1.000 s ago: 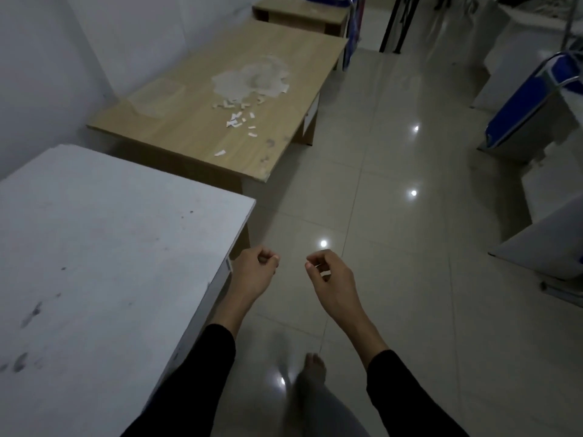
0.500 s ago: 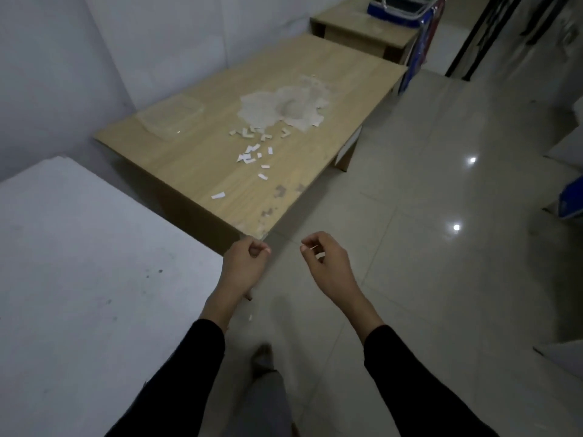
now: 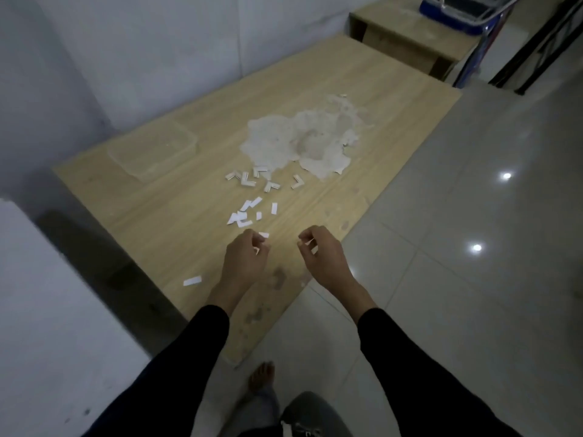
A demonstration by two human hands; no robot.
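Observation:
Several small white paper pieces (image 3: 249, 212) lie scattered on the low wooden table (image 3: 195, 222), with one piece apart near its front edge (image 3: 192, 281). My left hand (image 3: 244, 263) hovers over the table's near end, fingers curled, with a small white paper piece (image 3: 256, 250) showing between them. My right hand (image 3: 325, 260) is beside it at the table's right edge, and its fingertips pinch another small white piece (image 3: 312, 247). Both hands are apart from the table top.
A clear plastic container (image 3: 154, 149) sits at the table's left rear. A torn whitish patch (image 3: 303, 140) covers the table's middle. A white table (image 3: 41, 310) stands at left, a smaller wooden table (image 3: 410, 36) and blue basket (image 3: 457, 11) behind. Glossy tiled floor (image 3: 457, 263) lies at right.
I have walked forward from beside the white table to the wooden table. Both hands now hang over its near end, still curled as before.

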